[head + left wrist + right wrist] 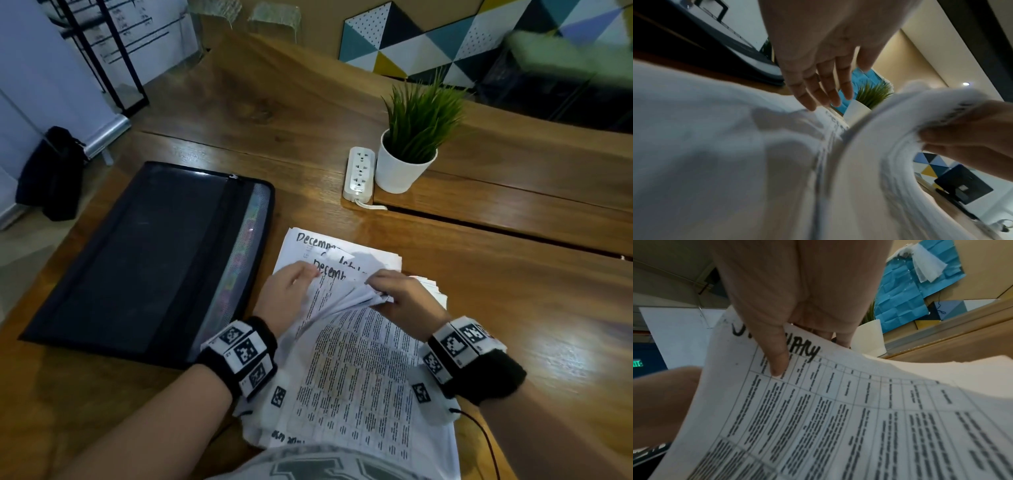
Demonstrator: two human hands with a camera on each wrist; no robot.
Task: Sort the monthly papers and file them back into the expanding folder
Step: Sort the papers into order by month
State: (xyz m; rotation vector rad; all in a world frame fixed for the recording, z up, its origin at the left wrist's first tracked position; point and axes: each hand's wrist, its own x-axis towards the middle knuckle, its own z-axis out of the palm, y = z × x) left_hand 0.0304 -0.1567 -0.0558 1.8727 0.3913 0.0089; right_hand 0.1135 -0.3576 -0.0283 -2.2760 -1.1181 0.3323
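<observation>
A black expanding folder (pixel 144 260) lies flat on the left of the table, coloured tabs showing through its mesh edge. A stack of printed papers (pixel 359 377) lies in front of me, and sheets headed "December" (pixel 308 240) lie at its far end. My right hand (pixel 400 294) pinches the lifted top edges of several sheets. In the right wrist view its thumb (pixel 777 356) presses on a sheet headed "January" (pixel 838 418). My left hand (pixel 291 291) rests on the left side of the lifted sheets, its fingers (pixel 818 91) straight and touching the paper (pixel 715 129).
A potted green plant (pixel 411 150) in a white pot and a white power strip (pixel 359 173) stand beyond the papers. A dark gap (pixel 496 229) runs across the wooden table (pixel 531 325). A black bag (pixel 51 174) sits on the floor at the left.
</observation>
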